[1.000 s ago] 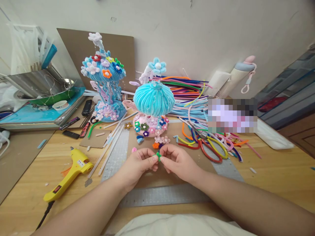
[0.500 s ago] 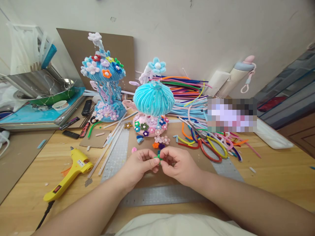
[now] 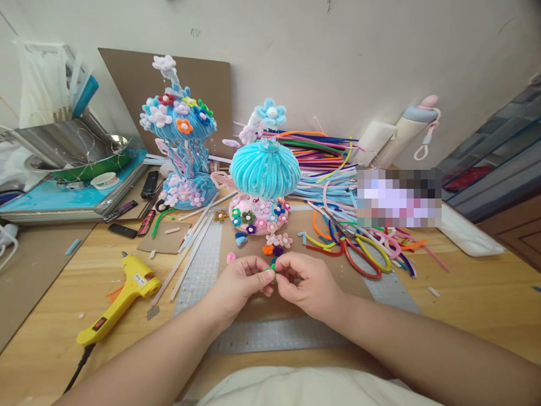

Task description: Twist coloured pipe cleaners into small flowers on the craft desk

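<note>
Between my fingertips is a small green pipe cleaner piece (image 3: pixel 271 270), partly hidden by them. My left hand (image 3: pixel 243 282) pinches it from the left with thumb and finger. From the right, my right hand (image 3: pixel 306 282) pinches the same piece, its fingers curled. Just beyond my hands lie small pipe cleaner flowers: an orange one (image 3: pixel 268 249), a dark purple one (image 3: pixel 278 251) and a pink one (image 3: pixel 285 241). Behind them stands a jellyfish-shaped pipe cleaner lamp (image 3: pixel 265 169) with a turquoise top and a pink base covered in little flowers.
A yellow glue gun (image 3: pixel 122 299) lies at left with its cord. Scissors (image 3: pixel 361 256) and pipe cleaner scraps are at right. A second, blue jellyfish lamp (image 3: pixel 180 129) stands back left. Brown cardboard (image 3: pixel 355 276) on a cutting mat (image 3: pixel 287 335) lies under my hands.
My hands stay nearly in place, pinching the green piece, which has shifted very slightly between my fingers. The whole view has moved a little.
</note>
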### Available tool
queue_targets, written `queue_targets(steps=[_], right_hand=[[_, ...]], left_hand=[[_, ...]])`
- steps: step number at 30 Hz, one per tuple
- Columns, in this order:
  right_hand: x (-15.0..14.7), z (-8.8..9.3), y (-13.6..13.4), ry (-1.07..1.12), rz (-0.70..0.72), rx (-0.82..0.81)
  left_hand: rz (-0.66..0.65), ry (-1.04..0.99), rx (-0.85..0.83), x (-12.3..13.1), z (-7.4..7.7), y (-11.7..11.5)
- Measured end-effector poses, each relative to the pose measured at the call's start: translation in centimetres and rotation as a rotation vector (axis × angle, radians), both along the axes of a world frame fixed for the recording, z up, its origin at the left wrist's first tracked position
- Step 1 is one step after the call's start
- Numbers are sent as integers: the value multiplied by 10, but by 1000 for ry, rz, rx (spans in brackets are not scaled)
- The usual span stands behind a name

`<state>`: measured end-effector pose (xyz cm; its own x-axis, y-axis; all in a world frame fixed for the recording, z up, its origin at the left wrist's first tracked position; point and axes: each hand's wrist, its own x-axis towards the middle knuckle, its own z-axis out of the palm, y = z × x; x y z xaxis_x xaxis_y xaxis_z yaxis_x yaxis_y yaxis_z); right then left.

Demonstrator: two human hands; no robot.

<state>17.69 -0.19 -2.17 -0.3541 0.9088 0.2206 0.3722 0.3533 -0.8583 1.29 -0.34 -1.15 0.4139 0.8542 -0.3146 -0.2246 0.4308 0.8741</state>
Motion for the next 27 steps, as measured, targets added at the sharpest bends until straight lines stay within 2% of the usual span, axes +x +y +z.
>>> queue_targets(steps=[5,8,11,14,16,20,27], right_hand=[[6,12,5,217,230,-298],[8,16,7,233,318,-335],[9,15,8,138,301,-232],[10,14,6,-4,195,-15],[12,15,6,-77,188,91],[13,16,7,-138,234,127],[11,13,7,-264,236,297]], left_hand=[[-130,11,21,-8,6,2],[-223,32,17,-12,10,3],[-181,-45,-63,-11,12,3],[-137,-97,-101,-9,12,4],[-138,-82,-89,-8,12,4],[-137,-58,-81,-9,11,4],[-129,12,-84,-9,8,5]])
